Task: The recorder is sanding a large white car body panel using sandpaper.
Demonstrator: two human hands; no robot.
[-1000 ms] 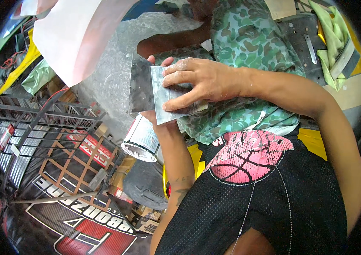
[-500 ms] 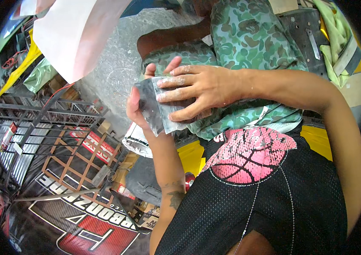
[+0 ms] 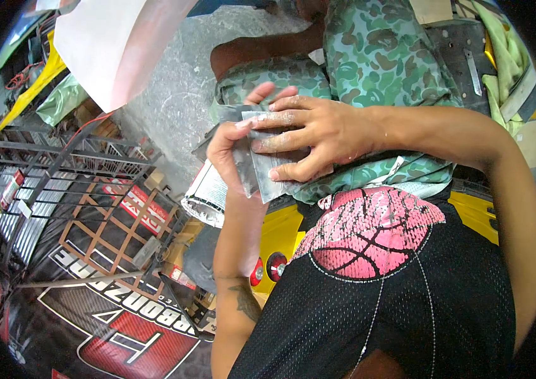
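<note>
A thin grey sheet [image 3: 260,165], dusty and dark, seemingly folded or in two layers, is between my hands above my camouflage shorts [image 3: 378,60]. My left hand [image 3: 230,155] grips its left part, thumb on the near face and fingers behind it; two fingertips show above the top edge. My right hand [image 3: 318,136] comes in from the right, back toward me. Its slightly parted fingers press on the sheet, holding it against the left hand. White dust coats the right fingers. What lies under the right palm is hidden.
Just left of my left wrist stands a white printed container [image 3: 206,197]. A pale smooth panel [image 3: 107,54] juts in at upper left. Black metal rack bars [image 3: 40,167] fill the left. Yellow bodywork [image 3: 274,230] with red round lights lies close by; a green cloth [image 3: 501,60] hangs far right.
My left thumb has moved from the sheet's outer left edge onto its near face, and the hand has drawn closer to the right one. The view has shifted slightly.
</note>
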